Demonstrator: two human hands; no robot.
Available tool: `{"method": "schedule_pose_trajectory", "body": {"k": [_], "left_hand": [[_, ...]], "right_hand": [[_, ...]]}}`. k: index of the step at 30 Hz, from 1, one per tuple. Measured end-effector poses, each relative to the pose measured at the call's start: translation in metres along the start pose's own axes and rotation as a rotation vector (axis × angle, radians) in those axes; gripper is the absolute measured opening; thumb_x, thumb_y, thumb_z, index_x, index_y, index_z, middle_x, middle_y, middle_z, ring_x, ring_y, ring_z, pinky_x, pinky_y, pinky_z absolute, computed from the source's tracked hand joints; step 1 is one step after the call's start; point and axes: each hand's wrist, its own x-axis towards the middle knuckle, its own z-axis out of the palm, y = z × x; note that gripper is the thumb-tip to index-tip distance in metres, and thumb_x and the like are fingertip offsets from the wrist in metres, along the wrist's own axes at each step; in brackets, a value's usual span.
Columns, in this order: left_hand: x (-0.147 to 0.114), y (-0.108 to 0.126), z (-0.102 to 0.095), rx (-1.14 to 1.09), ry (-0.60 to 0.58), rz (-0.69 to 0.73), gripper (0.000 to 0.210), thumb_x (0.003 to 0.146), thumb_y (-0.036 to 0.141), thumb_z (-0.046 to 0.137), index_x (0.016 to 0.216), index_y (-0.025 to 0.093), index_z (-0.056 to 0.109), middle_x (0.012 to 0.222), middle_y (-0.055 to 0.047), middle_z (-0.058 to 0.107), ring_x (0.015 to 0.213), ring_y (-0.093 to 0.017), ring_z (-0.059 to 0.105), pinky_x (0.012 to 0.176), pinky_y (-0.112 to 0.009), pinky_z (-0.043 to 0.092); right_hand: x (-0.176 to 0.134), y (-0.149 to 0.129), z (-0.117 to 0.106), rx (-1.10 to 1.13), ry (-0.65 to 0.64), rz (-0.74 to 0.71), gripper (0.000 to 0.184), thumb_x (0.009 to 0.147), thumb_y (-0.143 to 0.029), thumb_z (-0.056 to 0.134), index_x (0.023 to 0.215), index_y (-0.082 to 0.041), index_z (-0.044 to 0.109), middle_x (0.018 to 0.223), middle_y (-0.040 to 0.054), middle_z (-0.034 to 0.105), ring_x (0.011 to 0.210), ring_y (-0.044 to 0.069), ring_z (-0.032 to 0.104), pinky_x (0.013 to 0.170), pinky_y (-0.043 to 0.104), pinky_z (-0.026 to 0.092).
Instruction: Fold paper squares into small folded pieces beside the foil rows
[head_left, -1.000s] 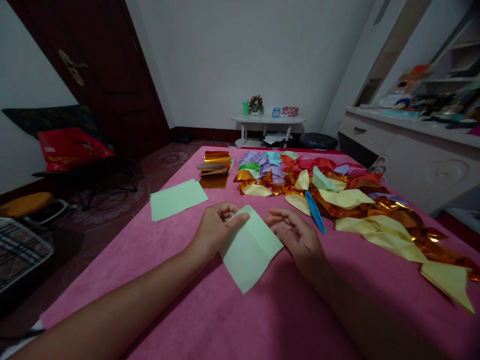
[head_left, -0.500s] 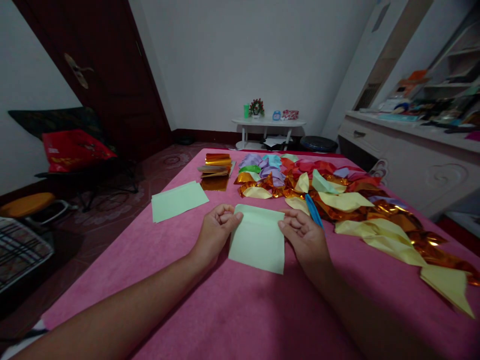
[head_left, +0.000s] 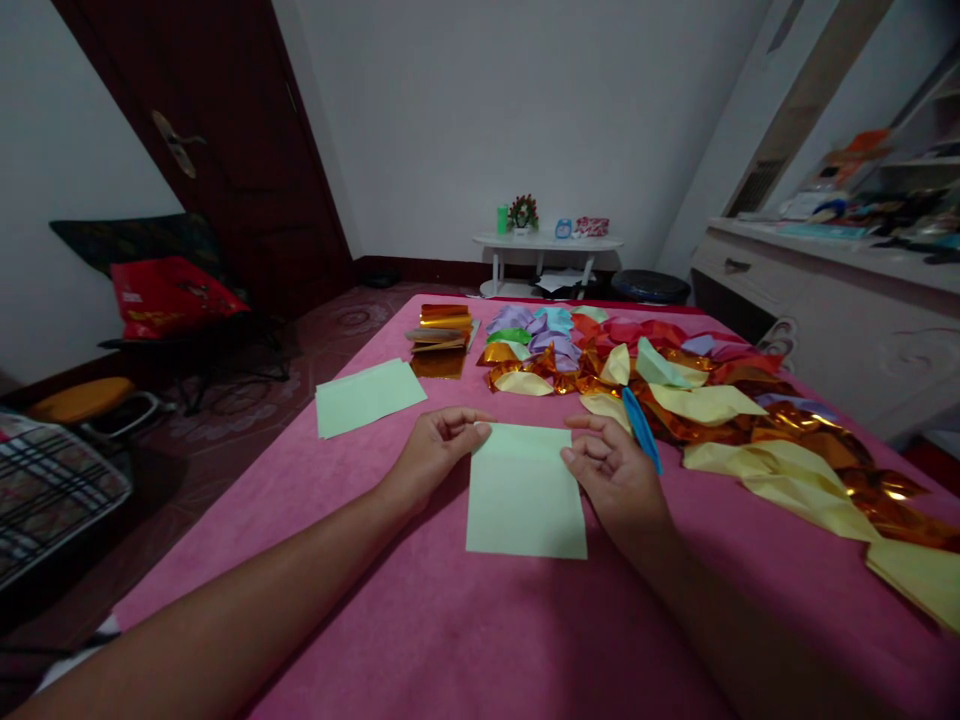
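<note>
A pale green sheet of paper (head_left: 526,500) is held up by its two far corners over the pink-covered table. My left hand (head_left: 442,447) pinches the far left corner between thumb and fingers. At the far right corner, my right hand (head_left: 611,462) grips the edge the same way. Just beyond my right hand lies a blue-handled tool (head_left: 641,430), its other end hidden among folded papers. To the left rests a small stack of pale green paper sheets (head_left: 369,397).
Shiny gold paper sheets (head_left: 441,342) are piled at the back left of the pink cloth (head_left: 360,590). Folded yellow papers (head_left: 780,480) and crumpled gold, purple and red ones spread over the right side. A white side table (head_left: 547,241) stands against the wall.
The green sheet's near edge has come down and it now hangs flatter and squarer. Both hands keep their hold on it. The whole view has shifted slightly.
</note>
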Motion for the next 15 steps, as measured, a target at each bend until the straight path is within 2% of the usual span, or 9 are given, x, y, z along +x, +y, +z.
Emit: {"method": "schedule_pose_trajectory", "body": {"k": [4, 10, 15], "left_hand": [[0.003, 0.003, -0.007, 0.068, -0.045, 0.04, 0.025, 0.069, 0.035, 0.074, 0.076, 0.011, 0.07, 0.069, -0.005, 0.066, 0.061, -0.012, 0.056, 0.06, -0.023, 0.042], [0.004, 0.004, -0.012, 0.147, -0.062, 0.091, 0.03, 0.072, 0.04, 0.07, 0.063, 0.012, 0.067, 0.056, 0.0, 0.057, 0.052, -0.009, 0.047, 0.052, -0.021, 0.034], [0.007, 0.003, -0.014, 0.134, -0.052, 0.079, 0.024, 0.067, 0.036, 0.075, 0.07, 0.012, 0.07, 0.063, -0.002, 0.064, 0.055, -0.01, 0.053, 0.056, -0.022, 0.039]], "right_hand": [[-0.001, -0.002, 0.0, -0.018, 0.0, 0.009, 0.028, 0.079, -0.029, 0.06, 0.103, -0.019, 0.05, 0.061, -0.0049, 0.053, 0.052, 0.012, 0.051, 0.046, 0.021, 0.038], [-0.002, -0.005, 0.002, -0.022, 0.002, 0.016, 0.029, 0.079, -0.029, 0.06, 0.104, -0.02, 0.049, 0.061, -0.0044, 0.054, 0.051, 0.012, 0.052, 0.045, 0.022, 0.037], [-0.003, -0.005, 0.002, 0.001, -0.006, 0.018, 0.031, 0.078, -0.029, 0.061, 0.105, -0.02, 0.049, 0.061, -0.0042, 0.054, 0.051, 0.012, 0.051, 0.046, 0.021, 0.037]]}}
